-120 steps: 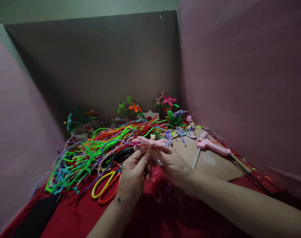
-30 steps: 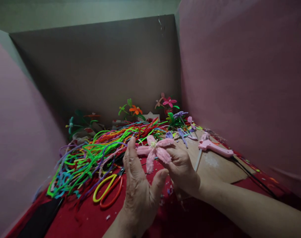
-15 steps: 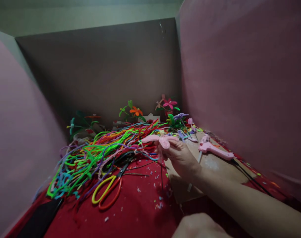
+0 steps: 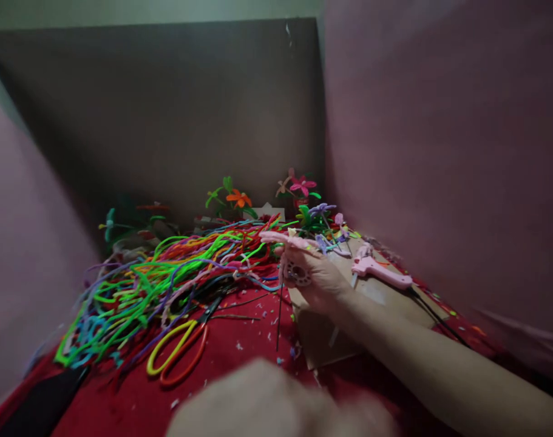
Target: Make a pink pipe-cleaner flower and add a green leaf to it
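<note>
My right hand [image 4: 319,276] reaches in from the right, fingers closed around a pink pipe-cleaner flower [image 4: 288,238]. The flower is seen nearly edge-on, with a pale yellow centre on top and a thin dark stem below. A pale ring with small holes [image 4: 298,273] shows against the same hand's fingers; its kind is unclear. My left hand [image 4: 262,400] is a blurred shape at the bottom edge, its fingers smeared. To the left lie scissors [image 4: 178,352] with yellow and orange handles, beside a heap of coloured pipe cleaners [image 4: 180,261].
A pink glue gun [image 4: 380,270] lies on a cardboard sheet [image 4: 394,303] at right, its cord trailing right. Finished flowers [image 4: 238,198] stand at the back. Scraps dot the red cloth [image 4: 230,358]. A black object [image 4: 44,400] lies front left. Walls rise behind and beside.
The view has shifted, so the table things sit further left. The pink flower has tilted to nearly edge-on, and the pale ring now shows. My left hand has moved left and further into view.
</note>
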Available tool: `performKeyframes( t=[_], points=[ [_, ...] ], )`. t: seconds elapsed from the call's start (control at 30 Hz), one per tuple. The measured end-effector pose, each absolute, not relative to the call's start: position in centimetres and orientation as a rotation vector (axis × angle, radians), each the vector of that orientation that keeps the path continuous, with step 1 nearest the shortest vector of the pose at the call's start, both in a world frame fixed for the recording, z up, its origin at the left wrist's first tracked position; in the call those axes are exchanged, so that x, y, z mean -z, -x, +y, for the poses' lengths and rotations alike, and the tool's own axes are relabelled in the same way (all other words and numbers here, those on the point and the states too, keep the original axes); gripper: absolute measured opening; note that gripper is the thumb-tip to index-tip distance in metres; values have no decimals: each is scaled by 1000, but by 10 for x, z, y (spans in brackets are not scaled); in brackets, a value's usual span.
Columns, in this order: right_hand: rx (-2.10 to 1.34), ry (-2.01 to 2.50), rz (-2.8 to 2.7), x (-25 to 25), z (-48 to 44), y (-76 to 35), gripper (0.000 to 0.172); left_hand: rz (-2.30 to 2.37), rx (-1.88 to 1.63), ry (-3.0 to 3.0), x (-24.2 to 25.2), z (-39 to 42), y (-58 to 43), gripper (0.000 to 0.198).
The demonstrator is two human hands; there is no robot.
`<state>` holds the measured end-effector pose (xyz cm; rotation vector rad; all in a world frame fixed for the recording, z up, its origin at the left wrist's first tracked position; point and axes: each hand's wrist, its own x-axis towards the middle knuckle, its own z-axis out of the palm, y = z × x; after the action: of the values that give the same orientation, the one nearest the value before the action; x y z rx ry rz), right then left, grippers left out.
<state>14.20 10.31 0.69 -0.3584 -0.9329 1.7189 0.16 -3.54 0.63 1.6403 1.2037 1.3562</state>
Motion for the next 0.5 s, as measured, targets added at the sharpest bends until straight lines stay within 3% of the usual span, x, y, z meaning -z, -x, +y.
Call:
performKeyframes(
  t=[0.13, 0.27, 0.5],
  points=[
    [-1712, 380, -851, -2, 102, -138, 18, 1583, -1403, -2115, -38, 4, -17, 24],
    [-1704, 363, -791, -1, 96, -134, 20, 1725, -1302, -2125, -22, 38, -22, 39],
    [-1630, 315, -969, -2, 83, -130, 21, 1944, -1130, -2207, -1, 41, -31, 15]
  ],
)
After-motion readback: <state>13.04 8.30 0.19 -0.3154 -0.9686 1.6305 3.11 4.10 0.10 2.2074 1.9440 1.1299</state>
